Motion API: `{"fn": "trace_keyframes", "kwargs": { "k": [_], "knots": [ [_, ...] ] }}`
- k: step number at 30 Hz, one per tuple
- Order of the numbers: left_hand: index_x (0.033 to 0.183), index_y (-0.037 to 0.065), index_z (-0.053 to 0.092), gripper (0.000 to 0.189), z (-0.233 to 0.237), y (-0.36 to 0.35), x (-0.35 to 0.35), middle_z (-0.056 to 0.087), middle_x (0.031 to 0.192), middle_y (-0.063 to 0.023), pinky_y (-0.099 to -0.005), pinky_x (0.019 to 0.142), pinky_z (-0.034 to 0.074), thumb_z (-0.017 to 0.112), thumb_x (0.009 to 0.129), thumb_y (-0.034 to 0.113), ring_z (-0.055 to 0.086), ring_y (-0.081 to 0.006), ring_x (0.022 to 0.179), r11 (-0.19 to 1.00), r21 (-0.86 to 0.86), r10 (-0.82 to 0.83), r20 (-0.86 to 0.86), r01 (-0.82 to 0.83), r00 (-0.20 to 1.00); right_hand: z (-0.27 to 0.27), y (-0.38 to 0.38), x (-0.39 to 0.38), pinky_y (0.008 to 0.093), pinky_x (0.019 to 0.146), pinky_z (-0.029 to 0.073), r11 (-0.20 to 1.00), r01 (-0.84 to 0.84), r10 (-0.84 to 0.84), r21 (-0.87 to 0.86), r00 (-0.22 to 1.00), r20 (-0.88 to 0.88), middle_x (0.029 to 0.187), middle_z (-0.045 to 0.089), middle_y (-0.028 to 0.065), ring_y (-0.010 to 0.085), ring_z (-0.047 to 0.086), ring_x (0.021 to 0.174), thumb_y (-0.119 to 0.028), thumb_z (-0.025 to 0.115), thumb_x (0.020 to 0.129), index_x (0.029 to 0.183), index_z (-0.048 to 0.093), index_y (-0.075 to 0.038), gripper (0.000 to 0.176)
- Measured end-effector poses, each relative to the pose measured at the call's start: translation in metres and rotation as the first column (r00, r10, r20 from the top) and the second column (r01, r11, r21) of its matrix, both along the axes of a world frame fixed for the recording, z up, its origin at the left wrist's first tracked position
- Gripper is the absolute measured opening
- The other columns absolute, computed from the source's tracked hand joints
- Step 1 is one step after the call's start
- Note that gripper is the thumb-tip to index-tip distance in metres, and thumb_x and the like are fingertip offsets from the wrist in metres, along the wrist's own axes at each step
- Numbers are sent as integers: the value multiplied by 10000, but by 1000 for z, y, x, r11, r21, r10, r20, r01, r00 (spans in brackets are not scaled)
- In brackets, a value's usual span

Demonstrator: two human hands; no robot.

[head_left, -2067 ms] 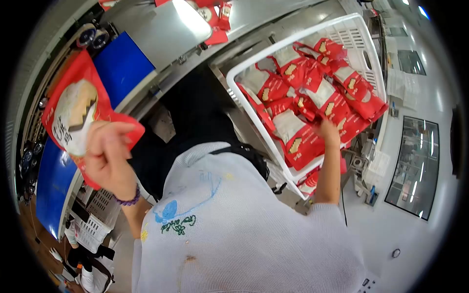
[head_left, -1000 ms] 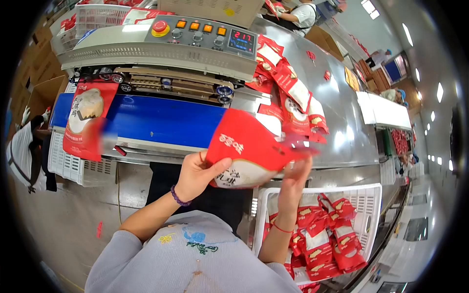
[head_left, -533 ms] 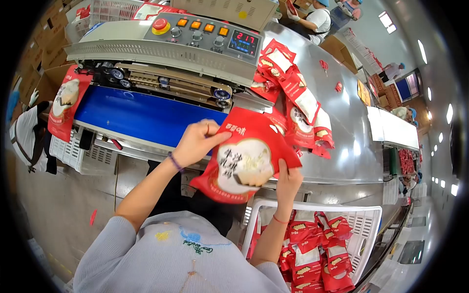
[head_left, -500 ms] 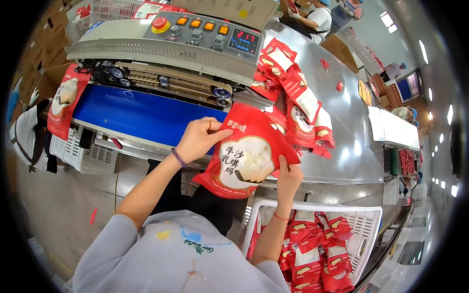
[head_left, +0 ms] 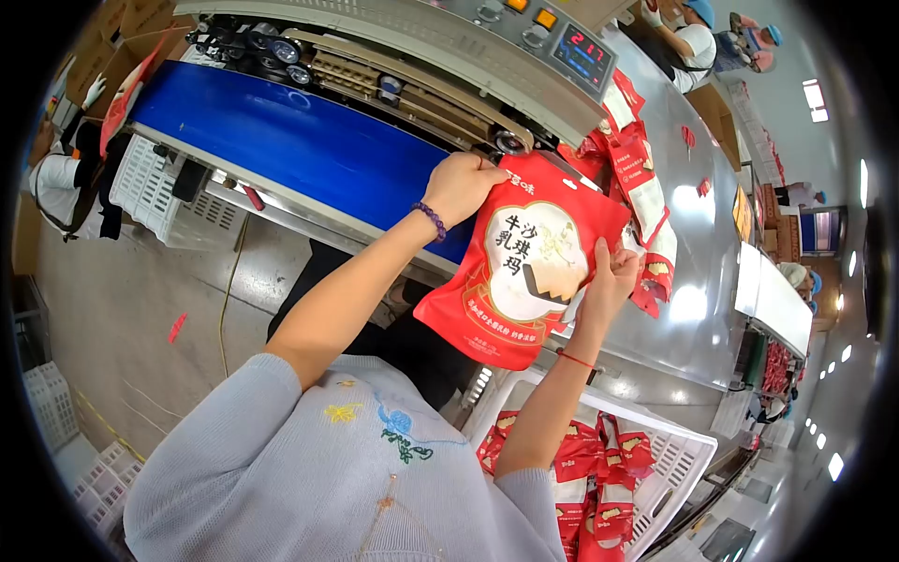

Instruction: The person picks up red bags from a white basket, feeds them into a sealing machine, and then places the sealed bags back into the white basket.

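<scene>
Between my two hands hangs a large red snack pouch [head_left: 538, 267], its printed face with a cream panel turned toward me. My left hand [head_left: 465, 187] pinches its upper left corner, right by the machine's roller end. Lower down, my right hand [head_left: 611, 276] grips the right edge with thumb and fingers. The pouch's top edge lies close along the inlet of the band sealing machine [head_left: 393, 56], whose display reads 217. A blue conveyor belt [head_left: 300, 140] runs leftward under the machine's rollers.
A white plastic crate [head_left: 670, 459] below my right arm holds several small red packets [head_left: 599, 468]. More red pouches [head_left: 646, 187] are heaped on the metal table [head_left: 707, 323]. At the belt's far left is another red pouch [head_left: 122, 103], near a person [head_left: 70, 178]. Red scissors [head_left: 688, 138] lie on the table.
Both hands have raised the pouch, bringing its top edge up against the machine's inlet and flattening it. The pouch at the belt's left end has turned edge-on. My view has shifted and tilted.
</scene>
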State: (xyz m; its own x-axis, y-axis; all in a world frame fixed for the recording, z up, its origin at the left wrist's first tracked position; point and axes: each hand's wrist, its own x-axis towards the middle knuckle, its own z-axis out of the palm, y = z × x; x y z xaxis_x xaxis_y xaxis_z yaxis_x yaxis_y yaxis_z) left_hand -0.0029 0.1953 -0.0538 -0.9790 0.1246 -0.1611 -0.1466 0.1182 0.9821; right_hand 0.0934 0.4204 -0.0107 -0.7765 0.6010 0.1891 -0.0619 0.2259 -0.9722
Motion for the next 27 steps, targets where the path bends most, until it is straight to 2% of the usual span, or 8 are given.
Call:
{"fn": "trace_keyframes", "kwargs": {
  "k": [8, 11, 13, 16, 21, 25, 26, 27],
  "knots": [
    [868, -8, 713, 387, 11, -62, -9, 696, 789, -159, -317, 685, 499, 682, 814, 374, 681, -246, 748, 972, -221, 41, -145, -73, 989, -12, -44, -31, 221, 563, 269, 1000, -20, 19, 10, 997, 73, 696, 267, -68, 53, 256, 643, -83, 681, 875, 707, 315, -146, 408],
    [868, 55, 728, 390, 20, -81, -9, 681, 834, -181, -401, 730, 515, 602, 850, 425, 656, -355, 833, 927, -371, -55, -267, -49, 962, -20, -42, -40, 203, 564, 360, 992, -73, 58, 99, 988, 142, 699, 440, -47, 42, 402, 637, -102, 662, 890, 726, 401, -110, 308],
    [931, 57, 714, 397, 26, -101, 0, 673, 878, -192, -410, 741, 508, 570, 883, 425, 641, -368, 871, 836, -517, -15, -353, -182, 935, -25, -46, -41, 227, 498, 457, 976, -57, 86, -209, 988, 130, 711, 587, 28, 88, 549, 577, -116, 634, 908, 809, 448, -74, 215],
    [1056, 21, 668, 219, 32, -131, 18, 680, 972, -67, -281, 753, 489, 566, 960, 189, 628, -147, 860, 949, -150, 161, -531, -279, 832, -25, -36, -7, 267, 440, 498, 944, 28, -10, -328, 998, 57, 716, 649, 121, 163, 615, 522, -114, 598, 925, 911, 414, -69, 190],
    [1010, -49, 635, 146, 77, -79, 80, 638, 966, -77, -211, 715, 434, 536, 951, 41, 535, -73, 753, 999, -50, -25, -580, -4, 815, -64, 40, 148, 267, 451, 489, 829, 531, -540, -174, 842, -6, 705, 647, 141, 175, 595, 503, -122, 570, 943, 927, 402, -45, 186],
    [961, -24, 666, 120, 87, -26, 105, 591, 802, -44, -201, 565, 391, 557, 913, -8, 528, -71, 659, 915, -103, -393, -436, 389, 810, -91, 102, 341, 306, 556, 574, 369, 884, -914, -288, 401, 57, 974, 647, 195, 282, 680, 844, -158, 548, 946, 1054, 523, 76, 259],
    [944, -9, 677, 115, 88, -18, 112, 588, 768, -37, -206, 550, 382, 572, 897, -6, 525, -71, 644, 887, -173, -461, -403, 428, 791, -110, 132, 385, 297, 591, 568, 138, 952, -988, -272, 150, 23, 905, 637, 152, 253, 671, 771, -109, 578, 907, 978, 535, 46, 176],
    [927, 6, 689, 113, 90, -11, 115, 584, 734, -31, -210, 535, 374, 586, 880, -4, 521, -71, 629, 852, -241, -524, -363, 466, 771, -146, 170, 470, 299, 640, 554, 310, 949, -948, -49, 305, -87, 878, 627, 145, 223, 659, 802, -72, 597, 881, 1013, 559, 38, 176]
  ]
}}
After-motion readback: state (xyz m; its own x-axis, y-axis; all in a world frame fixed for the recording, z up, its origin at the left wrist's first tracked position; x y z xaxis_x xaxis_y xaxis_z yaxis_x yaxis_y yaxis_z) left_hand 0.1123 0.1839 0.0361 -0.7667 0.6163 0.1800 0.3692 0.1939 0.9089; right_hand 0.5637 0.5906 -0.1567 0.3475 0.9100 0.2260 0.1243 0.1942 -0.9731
